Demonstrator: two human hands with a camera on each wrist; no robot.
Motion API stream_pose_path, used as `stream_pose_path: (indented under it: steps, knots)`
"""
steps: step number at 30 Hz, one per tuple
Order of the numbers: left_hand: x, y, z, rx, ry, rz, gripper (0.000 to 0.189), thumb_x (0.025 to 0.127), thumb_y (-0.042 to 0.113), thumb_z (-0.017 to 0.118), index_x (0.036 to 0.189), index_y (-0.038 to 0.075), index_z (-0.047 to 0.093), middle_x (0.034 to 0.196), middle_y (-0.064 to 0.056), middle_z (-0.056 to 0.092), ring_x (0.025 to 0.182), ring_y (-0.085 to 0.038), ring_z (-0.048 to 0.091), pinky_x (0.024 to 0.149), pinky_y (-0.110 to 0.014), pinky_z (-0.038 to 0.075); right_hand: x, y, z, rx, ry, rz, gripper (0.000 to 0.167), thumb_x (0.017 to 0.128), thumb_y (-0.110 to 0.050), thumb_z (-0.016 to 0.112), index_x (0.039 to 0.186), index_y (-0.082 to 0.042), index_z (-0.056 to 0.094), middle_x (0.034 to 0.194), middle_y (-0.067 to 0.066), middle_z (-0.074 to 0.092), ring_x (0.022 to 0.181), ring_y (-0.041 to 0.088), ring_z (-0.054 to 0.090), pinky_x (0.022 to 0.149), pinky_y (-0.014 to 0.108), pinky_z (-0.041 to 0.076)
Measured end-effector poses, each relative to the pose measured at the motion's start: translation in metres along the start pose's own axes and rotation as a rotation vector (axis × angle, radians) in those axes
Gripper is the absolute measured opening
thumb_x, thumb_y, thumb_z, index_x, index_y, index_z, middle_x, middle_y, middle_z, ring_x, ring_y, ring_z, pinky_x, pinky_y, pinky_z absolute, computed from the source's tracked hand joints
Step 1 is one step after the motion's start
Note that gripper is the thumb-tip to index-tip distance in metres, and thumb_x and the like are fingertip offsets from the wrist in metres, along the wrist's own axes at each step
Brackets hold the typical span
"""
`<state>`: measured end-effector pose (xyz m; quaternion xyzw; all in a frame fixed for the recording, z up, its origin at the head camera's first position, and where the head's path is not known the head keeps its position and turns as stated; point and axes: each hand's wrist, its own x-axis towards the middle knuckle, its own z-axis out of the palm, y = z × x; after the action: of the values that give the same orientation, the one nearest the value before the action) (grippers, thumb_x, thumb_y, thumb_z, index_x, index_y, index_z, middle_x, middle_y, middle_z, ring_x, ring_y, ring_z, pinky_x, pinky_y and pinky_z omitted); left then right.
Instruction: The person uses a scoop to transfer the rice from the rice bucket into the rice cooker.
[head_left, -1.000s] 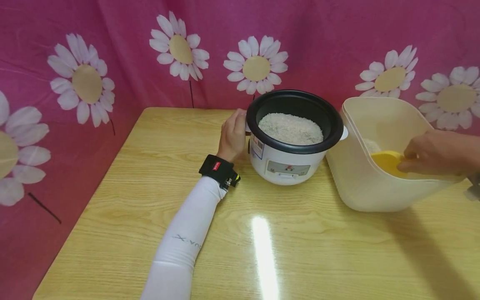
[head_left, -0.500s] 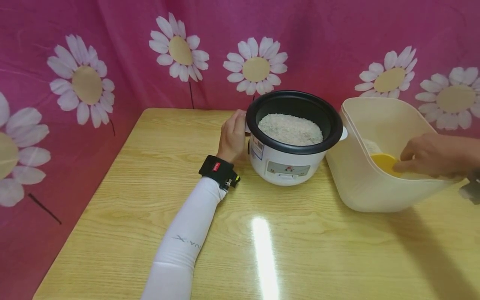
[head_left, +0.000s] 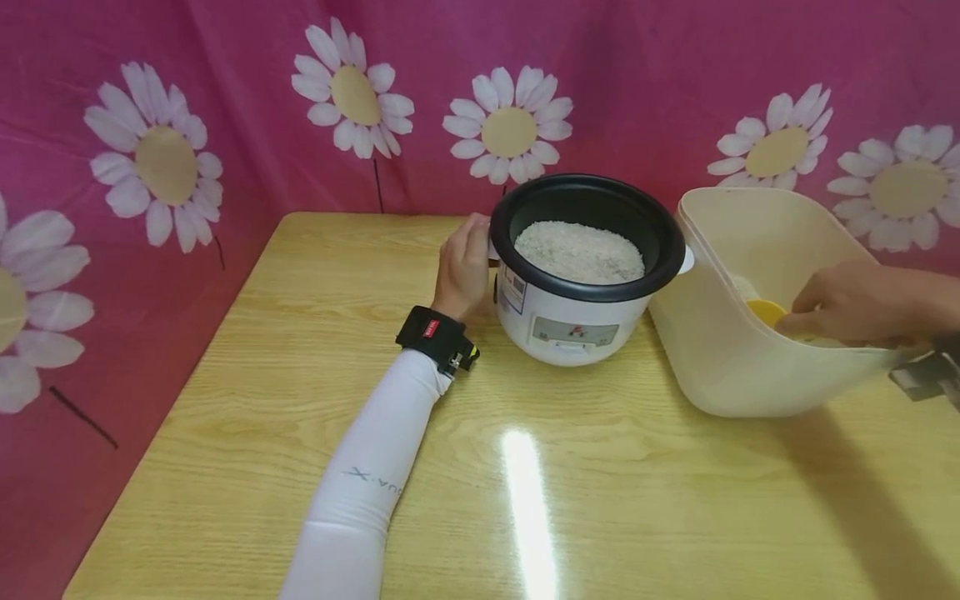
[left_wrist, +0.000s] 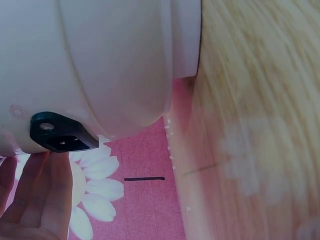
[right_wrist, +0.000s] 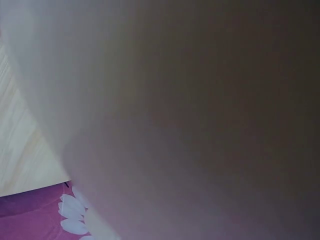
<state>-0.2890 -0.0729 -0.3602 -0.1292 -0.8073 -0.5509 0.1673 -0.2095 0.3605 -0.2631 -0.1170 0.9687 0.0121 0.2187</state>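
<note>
A white rice cooker (head_left: 572,337) with a black inner pot (head_left: 652,229) stands on the table, and raw white rice (head_left: 581,252) lies in the pot. My left hand (head_left: 462,265) holds the cooker by its left side handle; in the left wrist view its fingers (left_wrist: 54,190) reach up against the cooker below a black power socket (left_wrist: 62,135). To the right, my right hand (head_left: 847,304) reaches into a cream rice bin (head_left: 738,371), pinching a yellow scoop (head_left: 767,312). The scoop's lower part is hidden by the bin wall. A blurred close surface fills most of the right wrist view.
The bin stands close beside the cooker's right handle (head_left: 687,260). A pink flowered cloth (head_left: 630,92) hangs behind and left of the wooden table (head_left: 337,333). Some rice (head_left: 745,289) shows inside the bin.
The right hand has moved slightly left and the yellow scoop has sunk deeper into the bin, so less of it shows. The left hand and cooker stay in place; the head view shifts slightly.
</note>
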Motion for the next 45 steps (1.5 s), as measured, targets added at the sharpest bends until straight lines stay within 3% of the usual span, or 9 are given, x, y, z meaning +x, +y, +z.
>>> stream_pose_path:
  steps: [2, 11, 17, 21, 30, 37, 45]
  knots:
    - [0.001, 0.0, 0.0, 0.008, 0.003, 0.003, 0.05, 0.107, 0.036, 0.025, 0.114, 0.005, 0.064, 0.106, -0.014, 0.066, 0.101, -0.026, 0.061, 0.087, -0.037, 0.049, 0.0, 0.0, -0.001, -0.005, -0.006, -0.009, 0.04, 0.097, -0.042, 0.067, 0.107, -0.006, 0.079, 0.086, 0.001, 0.068, 0.07, 0.015, 0.059, 0.057, 0.029, 0.049]
    - [0.001, 0.001, -0.003, -0.003, 0.03, 0.013, 0.05, 0.106, 0.034, 0.025, 0.111, 0.005, 0.065, 0.102, -0.015, 0.066, 0.098, -0.029, 0.062, 0.082, -0.032, 0.047, 0.0, -0.005, -0.006, 0.03, -0.025, -0.028, 0.035, 0.098, -0.041, 0.065, 0.104, -0.01, 0.08, 0.073, -0.003, 0.065, 0.053, 0.013, 0.057, 0.048, 0.027, 0.045]
    - [0.0, 0.0, -0.001, -0.007, 0.01, -0.002, 0.049, 0.106, 0.036, 0.025, 0.111, 0.005, 0.064, 0.101, -0.014, 0.065, 0.097, -0.026, 0.062, 0.081, -0.032, 0.048, -0.004, -0.005, -0.004, 0.086, -0.048, -0.012, 0.031, 0.098, -0.045, 0.065, 0.088, -0.017, 0.074, 0.055, -0.006, 0.049, 0.041, 0.01, 0.042, 0.042, 0.024, 0.036]
    - [-0.001, -0.001, -0.001, -0.011, 0.005, -0.006, 0.049, 0.106, 0.036, 0.025, 0.111, 0.006, 0.064, 0.102, -0.014, 0.065, 0.098, -0.026, 0.061, 0.082, -0.032, 0.048, -0.004, -0.005, -0.005, 0.138, -0.088, -0.003, 0.034, 0.097, -0.049, 0.064, 0.088, -0.017, 0.072, 0.052, -0.006, 0.044, 0.041, 0.009, 0.039, 0.042, 0.025, 0.036]
    - [-0.002, -0.002, 0.0, 0.019, 0.016, 0.015, 0.049, 0.106, 0.035, 0.026, 0.107, 0.006, 0.065, 0.099, -0.012, 0.065, 0.095, -0.023, 0.06, 0.083, -0.033, 0.045, -0.006, -0.001, -0.008, 0.233, -0.191, -0.016, 0.037, 0.1, -0.049, 0.06, 0.1, -0.014, 0.073, 0.053, -0.005, 0.044, 0.04, 0.01, 0.038, 0.041, 0.024, 0.038]
    - [-0.002, -0.003, 0.001, 0.023, 0.016, 0.015, 0.049, 0.106, 0.035, 0.025, 0.108, 0.007, 0.065, 0.099, -0.012, 0.065, 0.095, -0.023, 0.059, 0.082, -0.032, 0.044, -0.009, 0.008, -0.014, 0.338, -0.262, 0.078, 0.054, 0.099, -0.056, 0.057, 0.122, -0.008, 0.069, 0.057, -0.003, 0.049, 0.043, 0.013, 0.042, 0.043, 0.027, 0.041]
    - [-0.002, -0.005, 0.002, 0.018, 0.015, -0.002, 0.05, 0.106, 0.036, 0.026, 0.109, 0.008, 0.066, 0.1, -0.011, 0.066, 0.095, -0.022, 0.061, 0.081, -0.033, 0.046, -0.013, 0.014, -0.013, 0.384, -0.247, 0.153, 0.073, 0.1, -0.061, 0.054, 0.137, 0.002, 0.059, 0.065, -0.001, 0.055, 0.05, 0.014, 0.048, 0.051, 0.026, 0.044]
